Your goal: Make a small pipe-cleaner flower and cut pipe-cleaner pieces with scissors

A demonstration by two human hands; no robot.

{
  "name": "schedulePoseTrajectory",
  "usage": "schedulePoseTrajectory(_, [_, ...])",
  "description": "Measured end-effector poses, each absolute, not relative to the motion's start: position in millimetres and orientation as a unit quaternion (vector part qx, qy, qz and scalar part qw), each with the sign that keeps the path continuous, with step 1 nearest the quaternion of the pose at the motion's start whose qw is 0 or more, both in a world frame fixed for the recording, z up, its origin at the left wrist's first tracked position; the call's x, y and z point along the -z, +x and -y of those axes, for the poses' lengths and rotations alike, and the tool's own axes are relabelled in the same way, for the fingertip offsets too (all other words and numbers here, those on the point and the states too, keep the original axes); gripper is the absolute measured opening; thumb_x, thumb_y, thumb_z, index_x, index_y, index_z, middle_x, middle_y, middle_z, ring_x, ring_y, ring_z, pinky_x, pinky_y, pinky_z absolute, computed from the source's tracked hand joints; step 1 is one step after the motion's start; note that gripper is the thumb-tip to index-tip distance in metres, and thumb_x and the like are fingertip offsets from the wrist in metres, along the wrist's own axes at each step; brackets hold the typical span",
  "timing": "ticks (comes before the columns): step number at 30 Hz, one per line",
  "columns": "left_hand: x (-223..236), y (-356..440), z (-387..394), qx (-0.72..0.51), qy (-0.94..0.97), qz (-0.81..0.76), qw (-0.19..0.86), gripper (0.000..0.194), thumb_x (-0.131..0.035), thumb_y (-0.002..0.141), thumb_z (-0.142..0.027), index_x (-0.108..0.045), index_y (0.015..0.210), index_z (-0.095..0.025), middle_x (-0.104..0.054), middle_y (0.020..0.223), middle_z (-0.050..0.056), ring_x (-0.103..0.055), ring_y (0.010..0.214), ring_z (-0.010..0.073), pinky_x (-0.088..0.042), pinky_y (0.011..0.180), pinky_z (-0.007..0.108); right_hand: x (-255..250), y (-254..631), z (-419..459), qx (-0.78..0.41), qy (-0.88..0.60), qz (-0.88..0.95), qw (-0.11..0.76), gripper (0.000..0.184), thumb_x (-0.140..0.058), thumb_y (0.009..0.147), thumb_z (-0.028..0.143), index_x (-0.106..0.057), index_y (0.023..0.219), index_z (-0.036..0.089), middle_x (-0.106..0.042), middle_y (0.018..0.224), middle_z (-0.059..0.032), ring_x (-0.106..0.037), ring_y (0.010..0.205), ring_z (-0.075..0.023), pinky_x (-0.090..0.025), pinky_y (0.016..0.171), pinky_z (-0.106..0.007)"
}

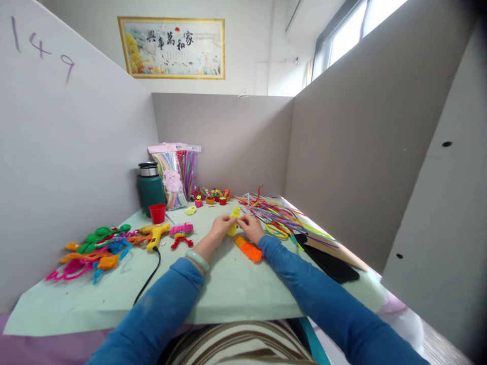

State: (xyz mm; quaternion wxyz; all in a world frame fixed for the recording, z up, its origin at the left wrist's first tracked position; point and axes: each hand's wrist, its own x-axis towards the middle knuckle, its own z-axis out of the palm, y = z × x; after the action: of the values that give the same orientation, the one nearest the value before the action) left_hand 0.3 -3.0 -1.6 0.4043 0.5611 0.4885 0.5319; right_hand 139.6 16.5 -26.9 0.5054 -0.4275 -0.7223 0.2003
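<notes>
My left hand (218, 229) and my right hand (250, 227) meet over the middle of the pale green table cover (228, 284). Both pinch a fuzzy yellow pipe-cleaner piece (234, 219) that stands upright between the fingers. An orange coiled pipe-cleaner piece (248, 249) lies on the cover just under my right wrist. A pale green bangle (197, 259) sits on my left wrist. Both sleeves are blue.
A yellow glue gun (155, 235) with a black cord lies left of my hands, beside a red cup (157, 213) and a green flask (149, 187). Loose pipe cleaners (277, 212), yellow scissors (277, 231) and a black phone (330, 263) lie right. Finished pieces (95, 251) pile far left.
</notes>
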Motion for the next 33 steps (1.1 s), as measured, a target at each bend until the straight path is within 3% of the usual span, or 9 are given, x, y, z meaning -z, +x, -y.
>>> schedulePoseTrajectory(7, [-1,-1,4,-0.517,0.562,-0.471,0.441,0.035,-0.077,0.059,-0.042,-0.056,0.06,-0.013,-0.049,0.048,-0.002,-0.04,0.043,0.0068,-0.028,0.044,0.021,25,138,-15,-0.365,-0.404,0.675,0.497,0.022,-0.055,0.076,0.039,-0.054,0.07,0.017,-0.061,0.063,0.0027,-0.039,0.043,-0.0074,-0.033,0.046,-0.022])
schedulePoseTrajectory(14, [2,3,2,-0.489,0.559,-0.522,0.419,0.029,-0.072,0.066,-0.036,-0.058,0.061,-0.013,-0.051,0.048,-0.001,-0.045,0.045,0.0088,-0.034,0.045,0.021,27,140,-18,-0.179,-0.466,0.725,0.474,0.019,-0.056,0.077,0.03,-0.058,0.065,0.016,-0.057,0.059,0.0017,-0.048,0.058,-0.0113,-0.037,0.059,-0.024])
schedulePoseTrajectory(17, [5,3,-1,-0.47,0.563,-0.543,0.408,0.028,-0.072,0.068,-0.037,-0.059,0.063,-0.012,-0.051,0.049,-0.002,-0.046,0.045,0.0088,-0.035,0.044,0.02,27,141,-18,-0.172,-0.479,0.722,0.468,0.017,-0.056,0.077,0.03,-0.059,0.066,0.016,-0.057,0.06,0.002,-0.048,0.058,-0.0113,-0.037,0.059,-0.024])
schedulePoseTrajectory(25, [8,3,-3,-0.496,0.517,-0.523,0.461,0.036,-0.077,0.063,-0.041,-0.057,0.071,-0.012,-0.055,0.054,0.0,-0.052,0.049,0.0104,-0.043,0.049,0.023,23,138,-14,-0.366,-0.443,0.657,0.487,0.018,-0.056,0.076,0.032,-0.053,0.066,0.017,-0.05,0.05,0.0067,-0.039,0.041,-0.0067,-0.032,0.043,-0.02])
schedulePoseTrajectory(33, [4,0,2,-0.497,0.551,-0.533,0.407,0.036,-0.079,0.057,-0.041,-0.056,0.062,-0.013,-0.048,0.047,-0.003,-0.04,0.042,0.007,-0.032,0.044,0.021,21,138,-10,-0.432,-0.43,0.644,0.462,0.013,-0.056,0.077,0.022,-0.051,0.066,0.017,-0.044,0.04,0.0088,-0.035,0.033,-0.0055,-0.029,0.036,-0.018])
